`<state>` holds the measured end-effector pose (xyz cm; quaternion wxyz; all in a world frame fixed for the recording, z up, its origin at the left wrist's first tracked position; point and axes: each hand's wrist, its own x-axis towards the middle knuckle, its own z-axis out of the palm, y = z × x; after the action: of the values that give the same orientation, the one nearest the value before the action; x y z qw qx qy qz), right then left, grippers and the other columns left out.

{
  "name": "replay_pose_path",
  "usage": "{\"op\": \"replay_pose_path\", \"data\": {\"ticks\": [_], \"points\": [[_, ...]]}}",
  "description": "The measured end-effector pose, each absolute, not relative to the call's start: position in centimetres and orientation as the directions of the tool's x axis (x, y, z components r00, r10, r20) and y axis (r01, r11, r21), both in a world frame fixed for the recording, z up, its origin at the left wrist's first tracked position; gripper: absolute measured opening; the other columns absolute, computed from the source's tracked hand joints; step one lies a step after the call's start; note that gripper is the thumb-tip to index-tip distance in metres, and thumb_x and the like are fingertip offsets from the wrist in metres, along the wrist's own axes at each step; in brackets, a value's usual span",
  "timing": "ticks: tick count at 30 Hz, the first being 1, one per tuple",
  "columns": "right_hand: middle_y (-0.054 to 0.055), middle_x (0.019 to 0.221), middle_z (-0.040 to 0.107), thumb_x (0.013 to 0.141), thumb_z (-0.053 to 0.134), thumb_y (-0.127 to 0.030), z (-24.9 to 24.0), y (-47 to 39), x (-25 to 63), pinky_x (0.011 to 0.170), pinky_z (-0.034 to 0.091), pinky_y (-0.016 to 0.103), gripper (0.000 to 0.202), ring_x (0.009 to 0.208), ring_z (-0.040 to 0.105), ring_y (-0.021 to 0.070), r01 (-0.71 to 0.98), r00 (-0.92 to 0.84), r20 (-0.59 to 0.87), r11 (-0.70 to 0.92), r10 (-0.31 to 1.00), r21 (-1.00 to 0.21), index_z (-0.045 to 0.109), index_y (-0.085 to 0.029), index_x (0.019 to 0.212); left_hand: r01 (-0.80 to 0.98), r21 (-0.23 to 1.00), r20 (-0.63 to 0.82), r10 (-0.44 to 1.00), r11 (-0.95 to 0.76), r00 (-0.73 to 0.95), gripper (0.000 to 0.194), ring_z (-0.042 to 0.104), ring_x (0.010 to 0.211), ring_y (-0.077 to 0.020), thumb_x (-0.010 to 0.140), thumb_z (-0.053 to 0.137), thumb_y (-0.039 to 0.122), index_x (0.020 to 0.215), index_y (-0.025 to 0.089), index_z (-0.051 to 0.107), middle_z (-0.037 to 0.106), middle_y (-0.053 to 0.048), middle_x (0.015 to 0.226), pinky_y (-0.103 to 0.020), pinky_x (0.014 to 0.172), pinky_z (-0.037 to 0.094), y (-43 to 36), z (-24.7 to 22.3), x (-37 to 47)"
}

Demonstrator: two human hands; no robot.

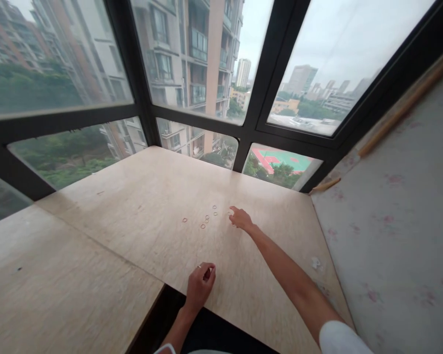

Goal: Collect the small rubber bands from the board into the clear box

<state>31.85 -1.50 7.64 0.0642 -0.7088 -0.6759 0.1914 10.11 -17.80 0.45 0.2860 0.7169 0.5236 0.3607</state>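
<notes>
My right hand point(240, 218) reaches out over the pale stone-patterned surface. Its index finger and thumb are apart, and a small thin loop point(229, 213) like a rubber band shows at the fingertips; no grip on it is visible. Closer to me, my left hand point(201, 284) rests by the front edge with its fingers curled closed; what they hold, if anything, is hidden. Between and beyond the hands lie several more loops: a red one point(184, 220) on the left, another reddish one point(203, 226), a yellowish one point(207, 219), and a darker one point(214, 207) farther back.
Dark-framed windows point(243, 132) border the surface at the back and left. A wall with flowered paper point(391, 236) stands on the right. Crumpled white scraps point(316, 263) lie near that wall. A small dark speck point(19, 269) is at the left. A seam point(107, 248) crosses the surface.
</notes>
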Motion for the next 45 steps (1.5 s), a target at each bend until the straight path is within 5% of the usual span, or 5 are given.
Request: {"op": "replay_pose_path", "data": {"ticks": [11, 19, 28, 37, 45], "points": [[0.008, 0.120, 0.057, 0.091, 0.056, -0.034, 5.5, 2.0, 31.5, 0.085, 0.050, 0.042, 0.032, 0.101, 0.058, 0.0205, 0.998, -0.048, -0.300, 0.031, 0.953, -0.062, 0.055, -0.017, 0.118, 0.463, 0.852, 0.188, 0.969, -0.242, 0.161, 0.023, 0.057, 0.062, -0.0145, 0.091, 0.043, 0.033, 0.086, 0.019, 0.061, 0.062, -0.003, 0.072, -0.026, 0.062, 0.046, -17.8, 0.3, 10.0], [0.004, 0.093, 0.064, 0.089, 0.058, -0.035, 5.3, 1.5, 33.4, 0.072, 0.052, 0.032, 0.023, 0.079, 0.062, 0.0141, 0.907, 0.017, -0.259, -0.124, 0.966, -0.402, 0.061, -0.014, 0.098, 0.465, 0.856, 0.174, 0.972, -0.227, 0.155, 0.024, 0.058, 0.062, -0.0151, 0.090, 0.044, 0.034, 0.085, 0.019, 0.062, 0.063, -0.004, 0.072, -0.027, 0.061, 0.047, -17.8, 0.4, 10.0], [-0.010, 0.043, 0.042, 0.079, 0.044, -0.046, 7.2, -5.5, 35.7, 0.033, 0.024, 0.017, 0.028, 0.032, 0.030, 0.0054, 0.360, 0.135, -0.166, -0.205, 0.977, -0.910, 0.051, -0.019, 0.080, 0.477, 0.846, 0.198, 0.971, -0.238, 0.133, 0.022, 0.059, 0.061, -0.0146, 0.088, 0.048, 0.034, 0.083, 0.020, 0.063, 0.064, -0.002, 0.071, -0.025, 0.061, 0.048, -17.7, 0.5, 10.2], [-0.011, 0.040, 0.039, 0.072, 0.061, -0.049, 7.2, -17.6, 40.8, 0.032, 0.017, 0.016, 0.031, 0.032, 0.026, 0.0047, -0.005, 0.404, -0.207, -0.224, 0.891, -0.975, 0.053, -0.019, 0.079, 0.544, 0.799, 0.199, 0.966, -0.258, 0.166, 0.022, 0.059, 0.062, -0.0151, 0.087, 0.049, 0.037, 0.084, 0.021, 0.063, 0.065, -0.002, 0.074, -0.025, 0.060, 0.048, -17.4, 0.4, 10.3], [-0.011, 0.041, 0.038, 0.064, 0.072, -0.053, 5.1, -30.1, 44.1, 0.033, 0.018, 0.016, 0.044, 0.034, 0.027, 0.0045, -0.149, 0.789, -0.265, -0.246, 0.555, -0.958, 0.058, -0.016, 0.083, 0.668, 0.685, 0.227, 0.957, -0.290, 0.183, 0.023, 0.059, 0.060, -0.0162, 0.084, 0.051, 0.041, 0.084, 0.022, 0.065, 0.066, -0.001, 0.071, -0.026, 0.059, 0.046, -17.1, 0.0, 10.7]]}}
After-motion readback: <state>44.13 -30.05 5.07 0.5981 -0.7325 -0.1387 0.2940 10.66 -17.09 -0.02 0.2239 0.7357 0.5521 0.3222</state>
